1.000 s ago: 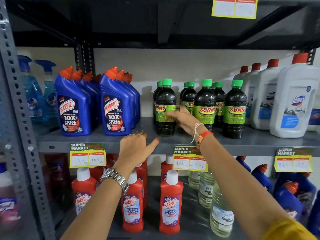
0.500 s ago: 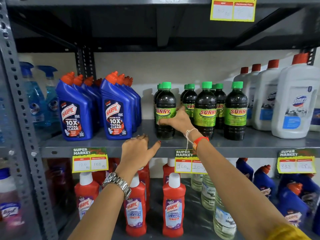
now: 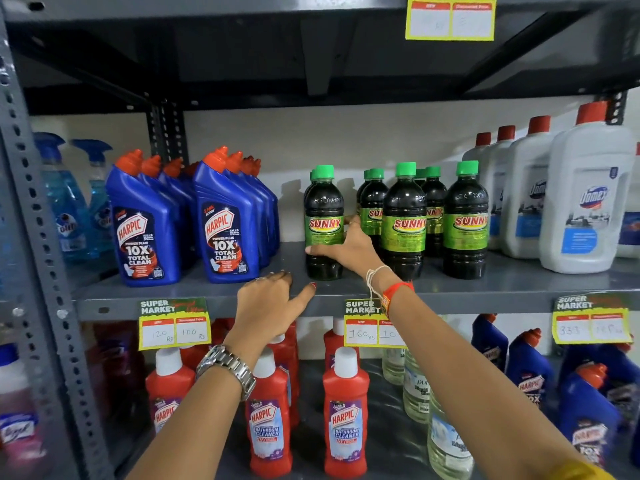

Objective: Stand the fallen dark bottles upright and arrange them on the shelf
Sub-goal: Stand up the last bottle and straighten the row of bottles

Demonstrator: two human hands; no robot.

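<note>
Leftmost Sunny bottle (image 3: 323, 223) is gripped by the right hand (image 3: 349, 249) at frame centre.
Left hand (image 3: 268, 306) is rested open on the shelf edge (image 3: 485, 299); rear bottles are largely hidden.

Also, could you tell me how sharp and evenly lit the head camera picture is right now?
Head view: the middle is sharp, the SUNNY bottle label readable under the right hand; the edges smear, blurring the Domex bottle; the wide lens bows the shelf upright; soft bottle shadows fall on the back wall.

Grey shelf (image 3: 519, 282) carries dark bottles (image 3: 403, 220) (all upright), blue bottles (image 3: 225, 230).
</note>
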